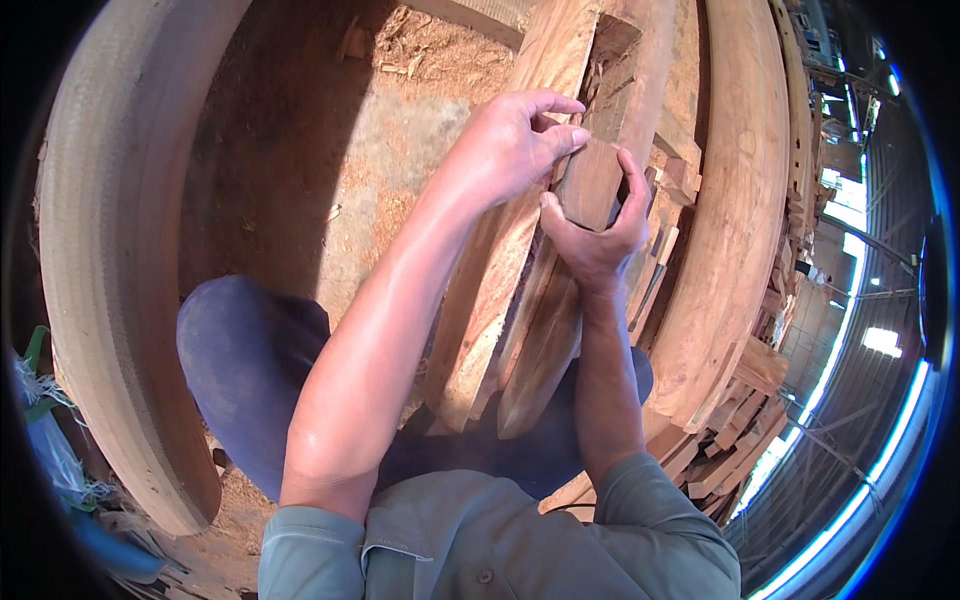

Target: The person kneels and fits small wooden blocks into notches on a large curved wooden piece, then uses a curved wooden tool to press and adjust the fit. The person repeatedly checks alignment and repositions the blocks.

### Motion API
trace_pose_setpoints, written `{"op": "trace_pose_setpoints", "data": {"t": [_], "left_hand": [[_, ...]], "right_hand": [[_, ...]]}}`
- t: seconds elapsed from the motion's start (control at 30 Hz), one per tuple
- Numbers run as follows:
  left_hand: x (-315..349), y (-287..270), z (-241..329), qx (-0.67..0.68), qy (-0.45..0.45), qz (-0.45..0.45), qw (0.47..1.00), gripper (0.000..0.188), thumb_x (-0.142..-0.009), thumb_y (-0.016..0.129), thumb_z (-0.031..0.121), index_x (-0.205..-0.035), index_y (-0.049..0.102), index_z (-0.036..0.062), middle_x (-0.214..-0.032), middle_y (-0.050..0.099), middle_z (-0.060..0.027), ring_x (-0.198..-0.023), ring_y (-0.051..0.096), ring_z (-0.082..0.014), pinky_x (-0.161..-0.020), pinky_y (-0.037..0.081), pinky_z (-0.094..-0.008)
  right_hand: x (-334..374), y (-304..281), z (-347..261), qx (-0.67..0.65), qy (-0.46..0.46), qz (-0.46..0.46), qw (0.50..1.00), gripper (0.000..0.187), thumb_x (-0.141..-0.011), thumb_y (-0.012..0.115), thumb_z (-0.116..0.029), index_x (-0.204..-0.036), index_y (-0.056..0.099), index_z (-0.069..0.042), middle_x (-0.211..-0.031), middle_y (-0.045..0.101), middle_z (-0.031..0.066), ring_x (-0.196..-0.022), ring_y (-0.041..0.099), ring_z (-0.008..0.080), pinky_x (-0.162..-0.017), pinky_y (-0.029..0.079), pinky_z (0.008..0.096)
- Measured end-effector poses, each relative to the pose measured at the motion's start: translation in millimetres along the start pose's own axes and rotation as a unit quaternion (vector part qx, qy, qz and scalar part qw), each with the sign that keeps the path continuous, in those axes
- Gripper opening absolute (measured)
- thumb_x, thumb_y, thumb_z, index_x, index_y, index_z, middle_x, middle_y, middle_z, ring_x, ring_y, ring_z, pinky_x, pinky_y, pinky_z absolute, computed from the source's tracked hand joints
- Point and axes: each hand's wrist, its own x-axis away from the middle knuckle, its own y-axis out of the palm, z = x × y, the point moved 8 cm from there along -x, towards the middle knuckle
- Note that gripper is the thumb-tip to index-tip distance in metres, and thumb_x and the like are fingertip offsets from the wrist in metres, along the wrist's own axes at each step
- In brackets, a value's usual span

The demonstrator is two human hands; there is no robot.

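In front of me, a brown wooden block (pixel 592 183) with squared edges lies over a long timber beam. My right hand (pixel 603 240) grips it from the near end, thumb on its left side and fingers around its right. At the block's far left corner, my left hand (pixel 515 145) presses with the thumb while its forefinger reaches beyond; its other fingers are partly hidden. The long beam (pixel 478 345) runs from near my lap toward the top, with a second timber piece (pixel 535 375) alongside. Beyond the block, a recess (pixel 610 45) shows in the wood.
Thick curved timbers stand at the left (pixel 110 260) and right (pixel 735 220). Wood shavings (pixel 440 50) cover part of the floor. Offcuts (pixel 740 440) are stacked at the lower right. Blue and white plastic material (pixel 55 450) lies at the far left. My knee (pixel 250 370) is beside the beam.
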Motion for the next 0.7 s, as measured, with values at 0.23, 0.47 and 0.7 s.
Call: {"op": "trace_pose_setpoints", "data": {"t": [0.23, 0.47, 0.7], "left_hand": [[-2.3, 0.3, 3.3, 0.007, -0.021, -0.006, 1.000, 0.037, -0.092, 0.072, 0.020, -0.123, 0.064, 0.0024, -0.106, 0.069, -0.0123, -0.092, 0.068, -0.0184, -0.071, 0.059, -0.0314], [-2.7, 7.6, 4.7, -0.050, 0.027, -0.058, 0.997, 0.045, -0.094, 0.068, 0.022, -0.135, 0.056, 0.0061, -0.116, 0.067, -0.0165, -0.107, 0.065, -0.0253, -0.088, 0.056, -0.0377], [7.3, 7.4, -7.3, -0.116, 0.059, -0.208, 0.969, 0.073, -0.091, 0.068, 0.019, -0.155, 0.033, 0.0163, -0.149, 0.046, -0.0186, -0.137, 0.047, -0.0344, -0.113, 0.040, -0.0446]], "right_hand": [[0.4, -4.1, 1.3, -0.013, 0.002, 0.002, 1.000, 0.086, -0.060, 0.089, -0.019, -0.132, 0.050, 0.004, -0.124, 0.060, 0.0197, -0.113, 0.064, 0.0324, -0.096, 0.053, 0.0394], [1.0, -4.2, 1.7, -0.032, 0.017, 0.001, 0.999, 0.087, -0.060, 0.090, -0.020, -0.132, 0.049, 0.004, -0.124, 0.060, 0.0195, -0.113, 0.064, 0.0317, -0.095, 0.053, 0.0392], [1.7, -4.3, 1.3, -0.017, 0.008, -0.001, 1.000, 0.089, -0.061, 0.092, -0.023, -0.133, 0.048, 0.003, -0.123, 0.060, 0.0194, -0.111, 0.065, 0.0305, -0.094, 0.054, 0.0384]]}}
